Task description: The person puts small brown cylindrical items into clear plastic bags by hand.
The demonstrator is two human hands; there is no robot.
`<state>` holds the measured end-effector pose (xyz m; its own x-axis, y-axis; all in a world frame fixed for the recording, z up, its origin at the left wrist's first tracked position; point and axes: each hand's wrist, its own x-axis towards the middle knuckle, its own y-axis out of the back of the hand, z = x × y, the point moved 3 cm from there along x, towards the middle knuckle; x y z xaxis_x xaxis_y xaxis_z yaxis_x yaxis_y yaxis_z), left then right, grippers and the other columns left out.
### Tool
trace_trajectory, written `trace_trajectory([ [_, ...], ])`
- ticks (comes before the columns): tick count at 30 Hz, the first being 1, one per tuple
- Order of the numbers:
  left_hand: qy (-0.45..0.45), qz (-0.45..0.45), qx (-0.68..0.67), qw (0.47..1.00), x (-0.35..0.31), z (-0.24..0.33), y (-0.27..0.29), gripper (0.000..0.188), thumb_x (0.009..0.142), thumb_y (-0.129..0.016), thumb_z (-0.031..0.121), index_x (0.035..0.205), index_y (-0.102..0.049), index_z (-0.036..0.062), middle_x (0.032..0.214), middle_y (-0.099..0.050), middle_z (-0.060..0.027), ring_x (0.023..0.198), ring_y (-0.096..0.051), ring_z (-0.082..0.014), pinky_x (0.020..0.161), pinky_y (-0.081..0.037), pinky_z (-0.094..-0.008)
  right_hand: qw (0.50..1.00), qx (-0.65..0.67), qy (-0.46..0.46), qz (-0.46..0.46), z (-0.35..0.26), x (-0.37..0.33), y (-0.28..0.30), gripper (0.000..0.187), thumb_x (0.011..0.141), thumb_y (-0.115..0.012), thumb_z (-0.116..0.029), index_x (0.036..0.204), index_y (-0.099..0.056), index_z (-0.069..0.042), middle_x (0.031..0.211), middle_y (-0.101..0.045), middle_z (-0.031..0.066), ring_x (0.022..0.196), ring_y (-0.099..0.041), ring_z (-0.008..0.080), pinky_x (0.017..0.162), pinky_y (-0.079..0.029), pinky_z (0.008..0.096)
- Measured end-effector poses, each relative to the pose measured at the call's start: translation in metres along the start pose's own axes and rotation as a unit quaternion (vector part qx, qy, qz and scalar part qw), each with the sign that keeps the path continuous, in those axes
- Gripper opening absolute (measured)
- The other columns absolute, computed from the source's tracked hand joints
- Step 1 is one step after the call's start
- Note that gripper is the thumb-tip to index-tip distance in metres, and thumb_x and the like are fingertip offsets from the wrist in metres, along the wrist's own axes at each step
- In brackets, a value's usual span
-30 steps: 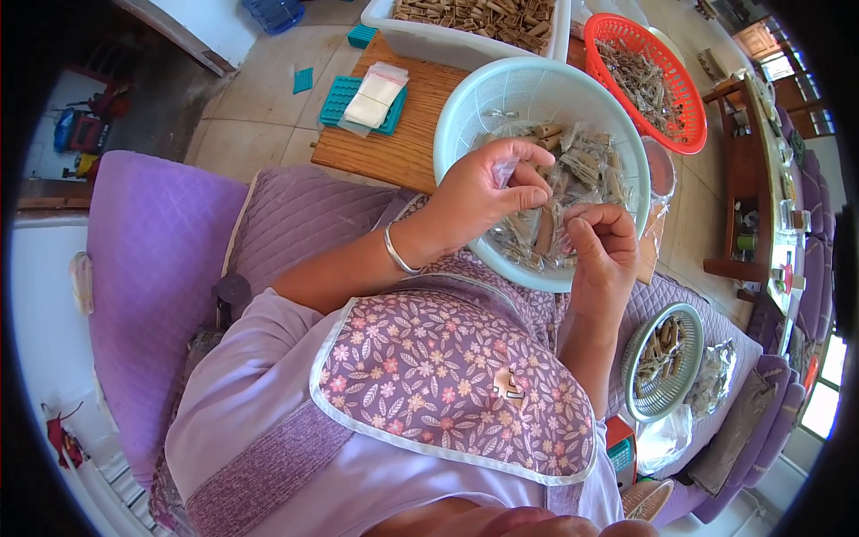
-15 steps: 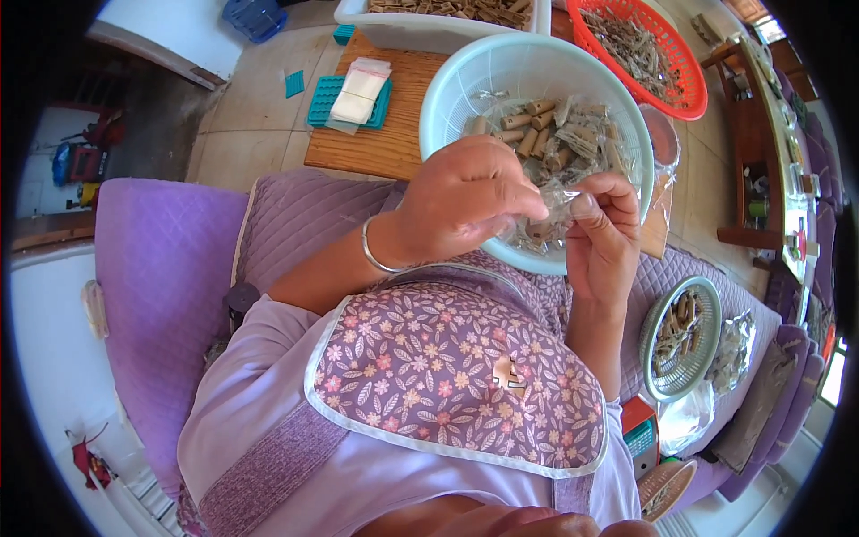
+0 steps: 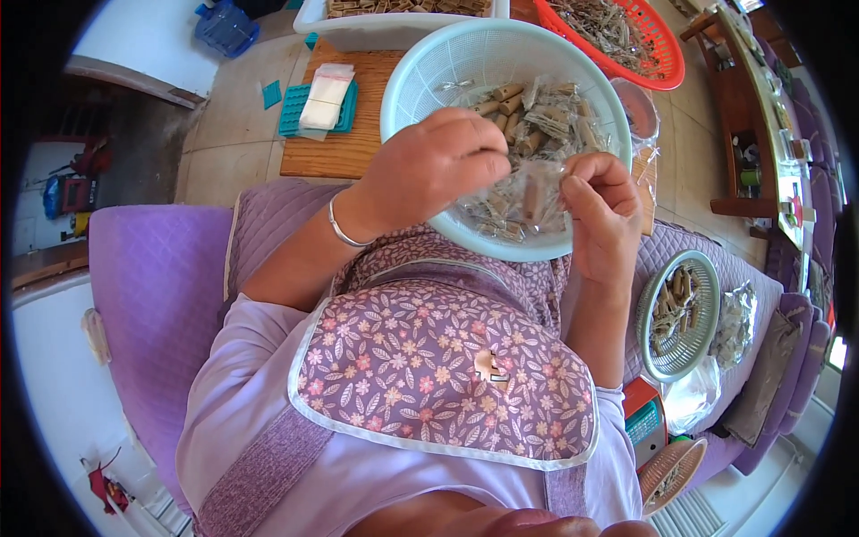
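Observation:
A small clear plastic bag (image 3: 532,195) with a brown cylindrical piece inside hangs from my right hand (image 3: 604,215), whose thumb and index finger pinch its edge. My left hand (image 3: 447,166) is to its left, fingers curled toward the thumb; whatever may be between them is hidden. Both hands are over the near part of a large pale-blue mesh basket (image 3: 407,85). Loose brown cylinders (image 3: 507,92) and several bagged pieces (image 3: 550,121) lie in it, partly covered by my hands.
A wooden table (image 3: 313,161) bears a teal tray (image 3: 291,112) with a stack of clear bags (image 3: 327,97). Behind are a white tub (image 3: 394,34) of brown pieces and a red basket (image 3: 667,76). A smaller green basket (image 3: 658,362) stands on the purple cover at right.
My left hand has drawn back to the left, away from the bag. My right hand keeps its pinch, and the bag with the brown piece now hangs in plainer view. The whole view has shifted slightly.

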<state>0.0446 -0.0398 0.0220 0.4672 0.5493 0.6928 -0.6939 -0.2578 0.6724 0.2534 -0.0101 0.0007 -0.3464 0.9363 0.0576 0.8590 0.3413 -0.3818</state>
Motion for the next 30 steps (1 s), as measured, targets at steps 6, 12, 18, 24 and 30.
trace_trajectory([
  [6, 0.243, 0.065, -0.142, 0.957, -0.016, -0.021, -0.007, 0.013, 0.083, -0.063, 0.001, 0.094, -0.064, 0.008, 0.101, -0.065, -0.0053, 0.09, -0.062, -0.0233, 0.076, -0.05, -0.0322, 0.938, -0.305, 0.066, 0.151, -0.008, 0.005, 0.048, 0.028, 0.08, -0.07, 0.0, 0.104, -0.056, -0.001, 0.091, -0.06, 0.0058, 0.078, -0.057, 0.0129, 0.07, -0.048, 0.024],
  [12, 0.414, 0.229, -0.684, 0.555, -0.021, -0.008, -0.041, 0.016, 0.094, -0.058, 0.008, 0.11, -0.057, 0.0043, 0.12, -0.061, -0.0163, 0.114, -0.059, -0.0254, 0.101, -0.048, -0.0373, 0.875, -0.467, 0.092, 0.085, -0.001, -0.004, -0.015, 0.029, 0.072, -0.077, -0.006, 0.097, -0.062, -0.002, 0.095, -0.06, 0.0077, 0.077, -0.057, 0.0167, 0.069, -0.049, 0.0292],
  [18, 0.394, 0.22, -0.698, 0.556, -0.014, 0.004, -0.047, 0.025, 0.094, -0.059, 0.01, 0.118, -0.054, 0.0041, 0.123, -0.059, -0.0168, 0.117, -0.057, -0.0267, 0.1, -0.048, -0.039, 0.987, -0.142, -0.071, -0.006, 0.042, -0.002, -0.045, 0.01, 0.092, -0.061, -0.006, 0.101, -0.06, 0.0, 0.085, -0.061, -0.0006, 0.072, -0.054, 0.0055, 0.064, -0.043, 0.0183],
  [24, 0.427, 0.219, -0.706, 0.521, -0.024, 0.007, -0.04, 0.035, 0.093, -0.061, 0.013, 0.124, -0.049, 0.0031, 0.127, -0.057, -0.018, 0.116, -0.057, -0.0267, 0.092, -0.051, -0.0387, 0.994, 0.009, -0.104, 0.022, 0.047, -0.002, -0.05, 0.016, 0.098, -0.053, -0.014, 0.103, -0.06, 0.0, 0.085, -0.063, 0.0016, 0.071, -0.055, 0.007, 0.062, -0.043, 0.0202],
  [30, 0.395, 0.25, -0.699, 0.541, -0.025, -0.001, -0.026, 0.036, 0.095, -0.057, 0.012, 0.128, -0.047, 0.0019, 0.129, -0.056, -0.0185, 0.116, -0.057, -0.0243, 0.094, -0.05, -0.0361, 0.992, 0.011, -0.122, -0.004, 0.041, -0.002, -0.048, 0.025, 0.1, -0.05, -0.021, 0.106, -0.059, 0.001, 0.092, -0.064, 0.0056, 0.076, -0.057, 0.0113, 0.066, -0.045, 0.0224],
])
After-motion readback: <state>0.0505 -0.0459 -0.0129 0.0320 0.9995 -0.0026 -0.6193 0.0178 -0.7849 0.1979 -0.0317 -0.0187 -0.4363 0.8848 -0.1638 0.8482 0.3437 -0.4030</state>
